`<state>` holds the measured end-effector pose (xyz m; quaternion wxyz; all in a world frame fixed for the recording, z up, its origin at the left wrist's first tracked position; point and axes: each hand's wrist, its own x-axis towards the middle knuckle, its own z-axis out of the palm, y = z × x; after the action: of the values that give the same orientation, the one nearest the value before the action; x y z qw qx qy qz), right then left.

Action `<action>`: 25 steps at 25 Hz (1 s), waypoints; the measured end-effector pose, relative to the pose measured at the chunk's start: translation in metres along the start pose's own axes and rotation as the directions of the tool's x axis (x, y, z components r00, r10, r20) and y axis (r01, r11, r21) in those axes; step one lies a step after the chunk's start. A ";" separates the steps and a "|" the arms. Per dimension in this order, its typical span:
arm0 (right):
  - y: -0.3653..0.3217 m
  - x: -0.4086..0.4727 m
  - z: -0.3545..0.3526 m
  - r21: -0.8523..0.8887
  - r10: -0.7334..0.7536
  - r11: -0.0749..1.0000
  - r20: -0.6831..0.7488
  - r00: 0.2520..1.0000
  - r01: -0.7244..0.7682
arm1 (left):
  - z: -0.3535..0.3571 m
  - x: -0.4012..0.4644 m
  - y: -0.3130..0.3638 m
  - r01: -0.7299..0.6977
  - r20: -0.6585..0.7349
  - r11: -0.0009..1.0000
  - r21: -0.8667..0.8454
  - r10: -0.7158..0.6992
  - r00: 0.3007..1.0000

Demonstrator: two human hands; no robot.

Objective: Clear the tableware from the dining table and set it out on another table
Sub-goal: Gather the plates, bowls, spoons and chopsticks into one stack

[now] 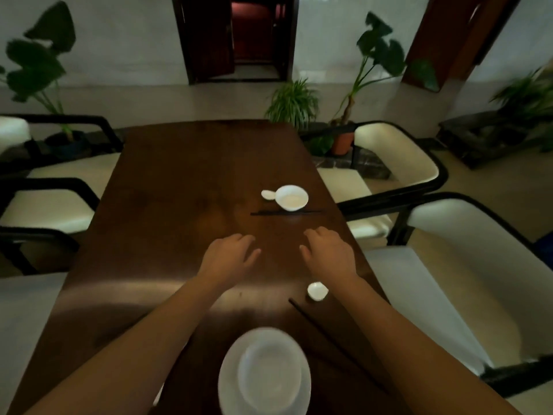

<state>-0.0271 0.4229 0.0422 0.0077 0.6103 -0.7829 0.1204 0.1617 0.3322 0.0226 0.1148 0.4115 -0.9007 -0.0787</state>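
Note:
A dark wooden dining table (179,181) stretches away from me. On its right half stands a small white bowl (291,198) with a white spoon (268,194) touching its left side and black chopsticks (287,212) lying crosswise just in front. My left hand (230,256) and my right hand (327,250) hover above the table a little nearer than those chopsticks, fingers loosely spread, holding nothing. Below my right wrist lies a small white spoon rest (317,291). Another pair of black chopsticks (332,339) runs diagonally toward me. A white bowl on a white plate (264,374) sits at the near edge, blurred.
White-cushioned chairs with black frames line both sides: right (398,163), near right (466,265), left (51,202). Potted plants (353,121) stand beyond the table's far end, with a dark open doorway (254,40) in the back wall.

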 end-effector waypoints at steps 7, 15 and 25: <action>0.064 0.141 0.038 0.012 0.046 0.999 -0.002 0.999 -0.046 | 0.028 0.164 -0.007 0.103 -0.044 0.994 0.044 -0.101 0.994; 0.123 0.268 0.141 -0.043 0.114 0.993 0.220 0.969 -0.107 | 0.130 0.287 -0.049 0.187 0.133 0.969 0.161 -0.209 0.969; 0.123 0.280 0.177 0.436 0.376 0.778 0.255 0.891 -0.453 | 0.172 0.299 -0.051 0.675 0.313 0.496 -0.547 -0.626 0.714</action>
<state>-0.1923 0.1486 -0.1073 -0.2324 0.4121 -0.8406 0.2637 -0.0377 0.0804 -0.1120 0.1736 0.6536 -0.6015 -0.4253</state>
